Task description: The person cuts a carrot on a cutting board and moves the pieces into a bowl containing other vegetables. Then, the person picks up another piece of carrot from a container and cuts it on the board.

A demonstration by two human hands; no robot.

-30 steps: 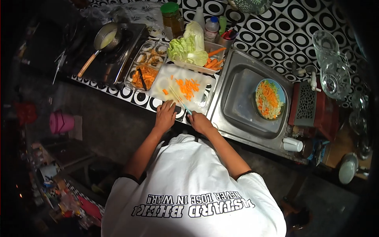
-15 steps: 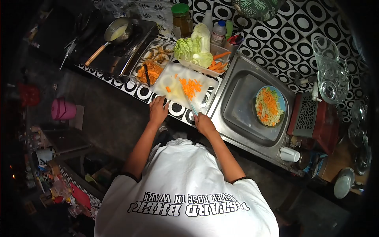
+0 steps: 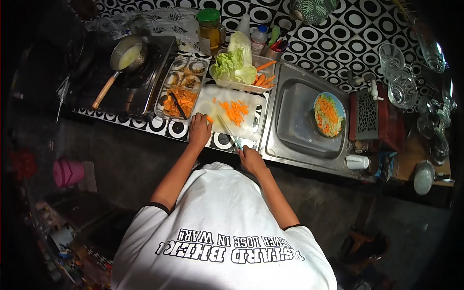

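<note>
My right hand (image 3: 250, 157) is wrapped round the pale green handle of a kitchen knife (image 3: 226, 126), whose blade lies over the white cutting board (image 3: 251, 99). At the board's near left edge, my left hand (image 3: 199, 129) has its fingertips on a carrot piece (image 3: 209, 119). Carrot sticks (image 3: 235, 112) are heaped on the board beyond the blade. Left of the board, a clear divided container (image 3: 159, 105) holds orange shreds with a black-handled utensil and other food. Behind the board, a white tray (image 3: 246, 88) holds whole carrots (image 3: 265, 80) and leafy cabbage (image 3: 235, 63).
A metal sink (image 3: 270, 150) lies right of the board, with a bowl of shredded vegetables (image 3: 328, 116) in it. On the left, a saucepan (image 3: 128, 54) sits on the stove (image 3: 145, 89). A green-lidded jar (image 3: 210, 34) and a bottle (image 3: 259, 38) stand behind. A white cup (image 3: 356, 162) lies near the sink.
My left hand has moved up onto the board and its fingers have come to the carrot piece. The knife has shifted slightly left, away from the carrot sticks. The camera view has turned a little.
</note>
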